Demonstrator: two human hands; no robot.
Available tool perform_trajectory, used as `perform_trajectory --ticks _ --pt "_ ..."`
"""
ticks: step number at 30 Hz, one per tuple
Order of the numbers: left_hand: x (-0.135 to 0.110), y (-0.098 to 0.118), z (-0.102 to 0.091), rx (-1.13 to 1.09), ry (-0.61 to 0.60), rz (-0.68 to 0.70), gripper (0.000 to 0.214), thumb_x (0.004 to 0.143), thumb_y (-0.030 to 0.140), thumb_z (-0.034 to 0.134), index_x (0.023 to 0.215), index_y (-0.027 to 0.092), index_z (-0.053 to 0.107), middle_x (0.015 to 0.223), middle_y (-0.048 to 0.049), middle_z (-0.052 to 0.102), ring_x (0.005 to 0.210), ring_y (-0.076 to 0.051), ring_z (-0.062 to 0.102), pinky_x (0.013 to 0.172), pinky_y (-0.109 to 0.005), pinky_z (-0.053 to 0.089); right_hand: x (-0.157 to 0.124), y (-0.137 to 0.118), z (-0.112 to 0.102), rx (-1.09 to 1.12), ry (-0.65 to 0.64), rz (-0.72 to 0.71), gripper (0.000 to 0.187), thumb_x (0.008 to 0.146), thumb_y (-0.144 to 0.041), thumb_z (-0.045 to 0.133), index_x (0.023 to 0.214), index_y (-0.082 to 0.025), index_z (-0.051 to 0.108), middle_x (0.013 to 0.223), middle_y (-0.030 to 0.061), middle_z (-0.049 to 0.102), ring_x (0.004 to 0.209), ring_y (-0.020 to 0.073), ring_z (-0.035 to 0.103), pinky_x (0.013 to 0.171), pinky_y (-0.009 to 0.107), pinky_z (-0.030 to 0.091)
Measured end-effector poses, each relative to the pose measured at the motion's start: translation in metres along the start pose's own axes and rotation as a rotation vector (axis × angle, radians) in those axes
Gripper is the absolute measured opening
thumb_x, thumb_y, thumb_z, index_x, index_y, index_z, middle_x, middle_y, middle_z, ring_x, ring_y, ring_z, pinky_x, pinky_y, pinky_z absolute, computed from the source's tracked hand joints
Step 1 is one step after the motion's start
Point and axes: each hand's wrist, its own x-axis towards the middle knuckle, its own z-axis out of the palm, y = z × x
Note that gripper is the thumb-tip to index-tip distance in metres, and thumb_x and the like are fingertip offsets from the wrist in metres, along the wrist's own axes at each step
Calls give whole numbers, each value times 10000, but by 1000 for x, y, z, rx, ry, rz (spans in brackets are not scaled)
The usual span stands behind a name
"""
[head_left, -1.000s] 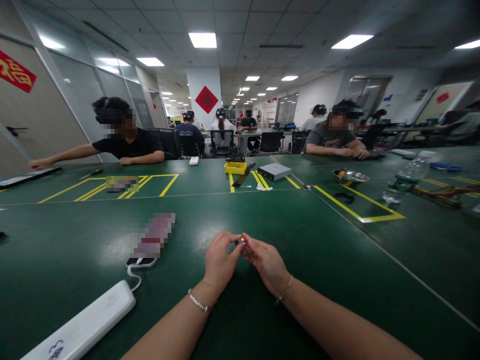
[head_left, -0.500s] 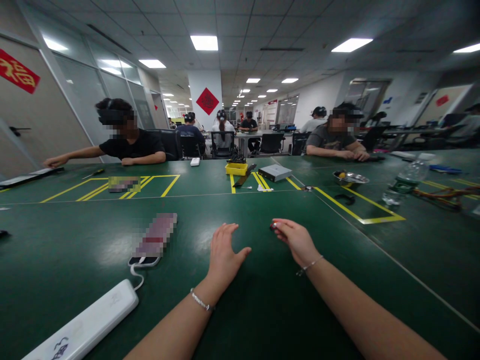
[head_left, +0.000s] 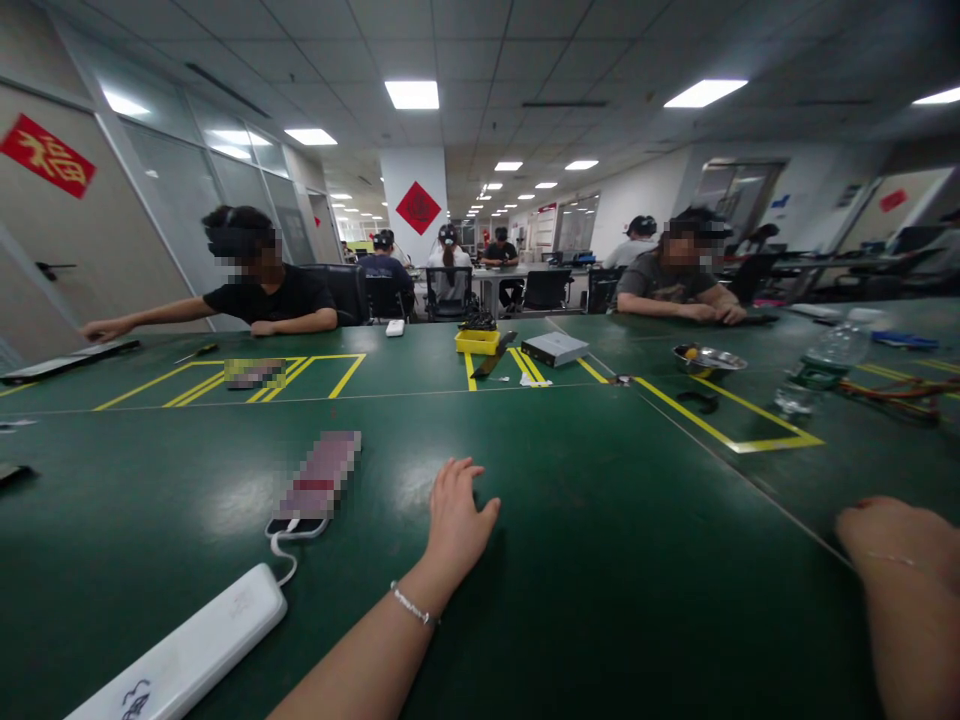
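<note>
Head view, left hand [head_left: 461, 512] with thumb and fingers apart, pixelated phone [head_left: 321, 475] left of it, well in from the counter [head_left: 622, 540]'s far edge, white bar [head_left: 199, 640] cut off, right hand [head_left: 896, 540] blurred, partly cropped, its grip hidden, whether clenched impossible to tell.
</note>
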Motion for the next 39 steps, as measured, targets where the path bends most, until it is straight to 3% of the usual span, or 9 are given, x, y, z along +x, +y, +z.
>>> perform_trajectory --ticks 3,12,15,19,23,27,30,32,39 --pt "0 -1 -1 -6 -10 -4 374 666 242 572 1032 190 515 1209 -80 461 1217 -272 270 976 -457 240 0 -3 7 -107 61 413 96 527 -317 519 502 -227 542 764 176 446 901 390 375 615 512 228" --pt "0 -3 2 -21 -38 -21 347 665 247 577 1007 197 538 1211 -80 464 1221 -280 265 966 -470 249 -12 -41 -12 -223 -34 493 440 562 -420 526 946 -226 616 1038 241 428 961 405 386 555 462 297" --pt "0 -2 1 -24 -42 1 347 679 247 562 1020 190 535 1211 -85 469 1211 -270 289 974 -452 253 -19 -96 -20 -298 9 251 489 667 -412 439 1043 -132 577 1005 253 449 931 383 418 565 428 325" --pt "-1 0 0 0 -78 39 360 696 246 542 1052 191 533 1244 -81 448 1221 -261 284 990 -433 241 -46 -201 -13 -201 34 -316 385 744 -275 385 1010 -81 584 947 194 507 909 281 457 730 393 363" --pt "-2 1 -1 36 -153 88 395 717 266 520 1108 215 514 1315 -68 378 1261 -265 200 991 -454 227 -107 -299 12 171 -233 -699 357 769 -283 412 1079 -184 558 1104 106 506 1034 229 422 897 387 307" --pt "-4 2 -1 73 -231 131 361 724 275 503 1082 254 540 1309 -51 393 1259 -276 206 980 -490 220 -162 -344 28 483 -553 -909 416 748 -367 482 1155 -284 497 1214 36 468 1143 228 355 973 412 208" --pt "-5 3 -3 84 -256 132 339 719 281 507 1052 252 563 1290 -54 418 1249 -283 230 980 -491 224 -156 -338 24 420 -614 -971 391 761 -385 462 1135 -287 514 1144 46 526 1094 229 405 965 434 194" --pt "-5 3 -5 72 -259 122 335 716 286 512 1043 244 570 1291 -58 417 1249 -284 231 983 -482 229 -129 -317 15 243 -502 -875 354 776 -348 425 1086 -240 556 1068 85 561 1023 234 446 921 432 251" --pt "-3 5 -8 48 -250 78 279 718 259 511 982 246 599 1269 -49 441 1242 -264 255 993 -455 239 -19 -147 -7 -397 30 27 445 726 -337 409 964 -5 587 932 319 465 943 425 411 622 545 292"
